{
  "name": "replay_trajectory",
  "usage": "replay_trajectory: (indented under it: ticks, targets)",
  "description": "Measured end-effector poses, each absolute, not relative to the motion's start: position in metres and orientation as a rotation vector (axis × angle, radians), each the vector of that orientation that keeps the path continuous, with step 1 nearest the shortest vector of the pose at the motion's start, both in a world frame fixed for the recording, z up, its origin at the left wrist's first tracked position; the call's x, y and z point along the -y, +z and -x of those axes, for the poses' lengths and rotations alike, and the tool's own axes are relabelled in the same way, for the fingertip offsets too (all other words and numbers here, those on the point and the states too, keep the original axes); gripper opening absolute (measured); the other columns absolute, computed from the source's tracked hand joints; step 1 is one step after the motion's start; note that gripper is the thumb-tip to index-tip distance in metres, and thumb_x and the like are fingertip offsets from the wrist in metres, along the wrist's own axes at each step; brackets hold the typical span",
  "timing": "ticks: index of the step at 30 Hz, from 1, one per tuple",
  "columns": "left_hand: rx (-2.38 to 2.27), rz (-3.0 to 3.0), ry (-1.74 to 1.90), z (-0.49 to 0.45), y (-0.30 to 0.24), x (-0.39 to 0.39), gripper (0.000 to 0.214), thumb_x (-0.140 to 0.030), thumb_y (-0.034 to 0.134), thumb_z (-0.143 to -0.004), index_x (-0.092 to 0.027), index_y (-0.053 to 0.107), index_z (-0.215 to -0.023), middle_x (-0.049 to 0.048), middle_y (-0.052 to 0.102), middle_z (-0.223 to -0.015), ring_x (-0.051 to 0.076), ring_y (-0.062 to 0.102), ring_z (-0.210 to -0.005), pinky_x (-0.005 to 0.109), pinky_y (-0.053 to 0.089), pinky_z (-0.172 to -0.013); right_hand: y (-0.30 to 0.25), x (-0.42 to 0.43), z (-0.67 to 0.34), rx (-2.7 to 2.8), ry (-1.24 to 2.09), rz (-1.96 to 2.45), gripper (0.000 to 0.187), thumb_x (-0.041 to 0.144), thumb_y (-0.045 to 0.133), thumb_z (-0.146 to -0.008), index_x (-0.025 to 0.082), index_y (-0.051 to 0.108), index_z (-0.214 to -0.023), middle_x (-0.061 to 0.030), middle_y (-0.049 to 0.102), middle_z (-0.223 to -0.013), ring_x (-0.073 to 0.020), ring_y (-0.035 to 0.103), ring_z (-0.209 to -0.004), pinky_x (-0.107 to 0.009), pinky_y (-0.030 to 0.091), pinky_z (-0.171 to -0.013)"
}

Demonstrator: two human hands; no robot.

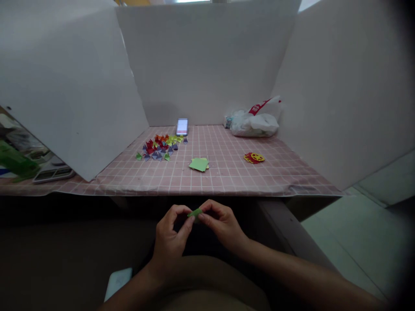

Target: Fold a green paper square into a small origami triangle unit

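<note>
Progress looks partway to me: left hand [170, 235] and right hand [220, 224] both pinch the green paper [195, 212] just below the near table [227, 181] edge, folded pieces [160, 147] piled far left, flat sheets [199, 164] unused mid-table.

Most of the green paper [195, 212] is covered by fingertips of the left hand [170, 235] and right hand [220, 224]; its shape cannot be made out. Both forearms [308, 276] are cut by the bottom edge. Far beyond the hands, the phone [182, 127] screen is too small to be read.
</note>
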State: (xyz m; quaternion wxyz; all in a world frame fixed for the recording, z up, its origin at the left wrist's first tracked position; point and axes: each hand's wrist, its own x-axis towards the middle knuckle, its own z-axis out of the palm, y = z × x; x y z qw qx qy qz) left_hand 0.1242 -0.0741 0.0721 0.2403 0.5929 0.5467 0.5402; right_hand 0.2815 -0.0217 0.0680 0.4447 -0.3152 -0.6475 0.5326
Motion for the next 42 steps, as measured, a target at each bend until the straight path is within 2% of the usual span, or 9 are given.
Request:
replay_trajectory:
  ticks: [12,24,28,33,42]
  targets:
    - [-1.479,-1.713,1.479,-0.125,0.075,0.073,0.001,-0.019,0.061,-0.087,-0.02,0.062,-0.088,-0.0005,0.063,-0.083,0.015,0.061,-0.077,0.026,0.048,-0.073,0.065,0.021,-0.281,1.58,1.334,0.767,0.011,0.028,0.067,-0.083,0.017,0.065,-0.079,-0.0001,0.061,-0.074,-0.0139,0.054,-0.069,-0.026,0.044,-0.066]
    - [-1.364,-1.795,1.492,-0.125,0.079,0.074,0.009,-0.016,0.059,-0.09,-0.021,0.067,-0.088,0.0004,0.062,-0.087,0.014,0.061,-0.081,0.024,0.047,-0.074,0.066,0.021,-0.282,1.618,1.309,0.751,0.01,0.026,0.066,-0.084,0.017,0.066,-0.079,-0.0001,0.061,-0.074,-0.0139,0.054,-0.07,-0.026,0.043,-0.067]
    - [-1.432,-1.707,1.492,-0.125,0.075,0.076,0.005,-0.019,0.062,-0.088,-0.022,0.064,-0.092,-0.0015,0.063,-0.084,0.013,0.061,-0.078,0.024,0.048,-0.073,0.067,0.022,-0.281,1.582,1.361,0.756,0.01,0.026,0.066,-0.083,0.017,0.066,-0.079,0.0,0.061,-0.074,-0.0137,0.054,-0.069,-0.026,0.043,-0.067]
    - [-1.459,-1.56,1.52,-0.125,0.065,0.075,0.011,-0.023,0.065,-0.087,-0.022,0.06,-0.096,-0.0005,0.064,-0.088,0.015,0.063,-0.082,0.026,0.051,-0.074,0.066,0.022,-0.28,1.494,1.429,0.755,0.009,0.026,0.069,-0.081,0.018,0.067,-0.079,0.0005,0.063,-0.074,-0.0133,0.056,-0.069,-0.026,0.044,-0.067]
    - [-1.383,-1.491,1.562,-0.126,0.064,0.074,0.008,-0.021,0.065,-0.086,-0.021,0.061,-0.094,0.0024,0.065,-0.092,0.016,0.064,-0.085,0.027,0.053,-0.076,0.064,0.02,-0.279,1.384,1.496,0.727,0.009,0.026,0.072,-0.079,0.018,0.068,-0.078,0.0005,0.067,-0.074,-0.0136,0.059,-0.07,-0.027,0.047,-0.07]
